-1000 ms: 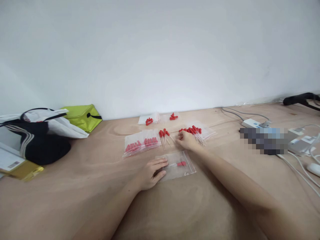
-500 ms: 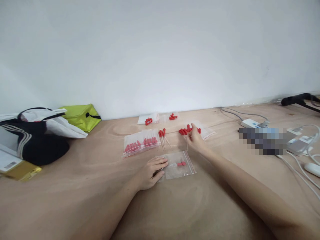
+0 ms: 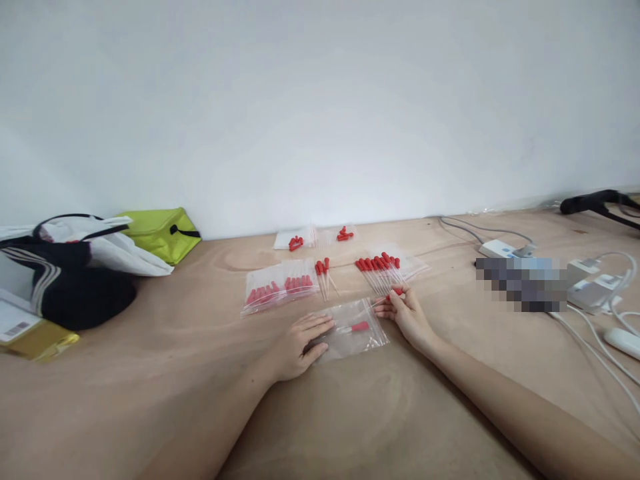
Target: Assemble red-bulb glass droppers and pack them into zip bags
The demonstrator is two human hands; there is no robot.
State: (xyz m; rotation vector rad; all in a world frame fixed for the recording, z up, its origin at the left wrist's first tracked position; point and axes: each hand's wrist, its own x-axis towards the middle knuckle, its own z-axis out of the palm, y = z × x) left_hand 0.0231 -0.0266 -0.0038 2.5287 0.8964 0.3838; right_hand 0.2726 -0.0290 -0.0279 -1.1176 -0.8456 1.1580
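In the middle of the table lies a clear zip bag [image 3: 345, 340] with one red-bulbed dropper [image 3: 359, 327] inside it. My left hand [image 3: 303, 340] rests on the bag's left end, fingers stretched out flat and thumb apart. Between the fingertips of my right hand [image 3: 407, 313] is another dropper [image 3: 397, 291], pinched at its red bulb. Its thin tube points left, over the bag's right-hand opening. Just behind that hand, several droppers [image 3: 375, 264] lie side by side on a clear bag. Two or three loose droppers [image 3: 323, 270] are left of them.
Filled zip bags [image 3: 280, 287] of red bulbs lie left of centre. Two small groups of red bulbs [image 3: 296, 243] are on bags by the wall. A black cap [image 3: 85, 293] and a green bag [image 3: 163, 233] stand left; a power strip [image 3: 497, 249] and cables are right.
My right hand has come back from the row of droppers toward the bag's right end, bringing one dropper. My left hand has stayed on the bag.
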